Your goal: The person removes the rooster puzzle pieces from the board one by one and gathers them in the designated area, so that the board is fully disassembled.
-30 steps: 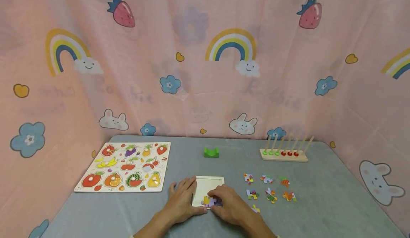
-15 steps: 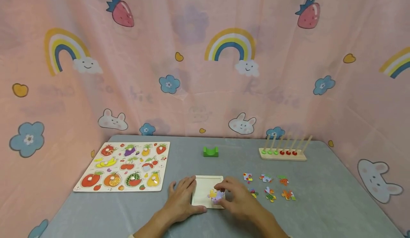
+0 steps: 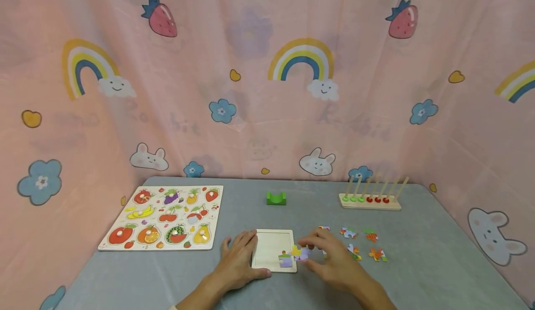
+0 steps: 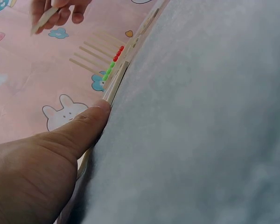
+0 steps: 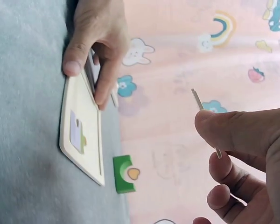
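A shallow wooden puzzle tray lies near the table's front. My left hand rests against it, fingers along the left rim and thumb straight on the front edge. One jigsaw piece, lilac with a green strip, lies in the tray's front right corner. Just off the right rim, my right hand pinches a yellow and purple jigsaw piece between thumb and fingers. The right wrist view shows this piece edge-on, raised in the air. Several loose jigsaw pieces lie right of the hand, some partly hidden behind it.
At left lies a wooden fruit peg board. A green arched block stands behind the tray. Farther back right is a wooden rack of upright sticks with green and red beads. A pink patterned curtain hangs behind the table.
My right hand has moved right with the yellow and purple piece, from over the tray to beyond its right rim. The piece in the tray's corner now shows. My left hand stays put.
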Action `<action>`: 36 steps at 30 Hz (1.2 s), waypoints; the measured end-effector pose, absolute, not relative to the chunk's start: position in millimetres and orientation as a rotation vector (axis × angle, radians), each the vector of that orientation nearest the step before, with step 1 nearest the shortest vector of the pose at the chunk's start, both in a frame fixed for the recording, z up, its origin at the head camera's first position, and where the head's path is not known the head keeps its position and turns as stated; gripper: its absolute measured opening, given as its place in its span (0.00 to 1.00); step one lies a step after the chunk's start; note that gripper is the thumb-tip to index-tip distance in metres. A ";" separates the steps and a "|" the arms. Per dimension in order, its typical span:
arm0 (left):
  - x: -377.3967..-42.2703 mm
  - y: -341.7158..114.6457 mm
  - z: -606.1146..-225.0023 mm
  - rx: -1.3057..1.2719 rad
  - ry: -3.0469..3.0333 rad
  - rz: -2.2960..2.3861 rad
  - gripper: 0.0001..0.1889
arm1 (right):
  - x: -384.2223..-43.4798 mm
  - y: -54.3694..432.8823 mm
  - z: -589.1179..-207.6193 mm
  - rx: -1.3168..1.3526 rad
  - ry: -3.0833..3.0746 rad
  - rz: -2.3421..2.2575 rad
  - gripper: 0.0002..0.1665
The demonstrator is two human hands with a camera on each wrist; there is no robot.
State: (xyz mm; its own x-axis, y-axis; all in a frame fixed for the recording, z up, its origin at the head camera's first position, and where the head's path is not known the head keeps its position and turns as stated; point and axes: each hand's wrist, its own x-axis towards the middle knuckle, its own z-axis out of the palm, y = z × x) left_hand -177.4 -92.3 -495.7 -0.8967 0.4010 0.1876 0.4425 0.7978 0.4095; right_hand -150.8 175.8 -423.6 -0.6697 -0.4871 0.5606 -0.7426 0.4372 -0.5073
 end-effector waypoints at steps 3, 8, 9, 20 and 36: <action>-177.4 -91.9 -496.0 -0.675 -2.896 -0.693 0.53 | -146.3 183.1 -418.8 0.996 -2.404 1.070 0.22; -177.8 -91.1 -497.1 -0.681 -2.892 -0.685 0.53 | -140.8 198.4 -415.7 0.919 -2.469 1.089 0.20; -177.8 -91.0 -497.3 -0.681 -2.894 -0.684 0.53 | -140.0 201.6 -416.3 0.920 -2.464 1.088 0.20; -178.5 -90.6 -496.2 -0.682 -2.912 -0.683 0.53 | -131.5 232.9 -423.1 0.823 -2.455 1.040 0.22; -178.3 -91.6 -495.4 -0.673 -2.921 -0.670 0.54 | -129.4 281.0 -450.4 0.832 -2.499 1.027 0.21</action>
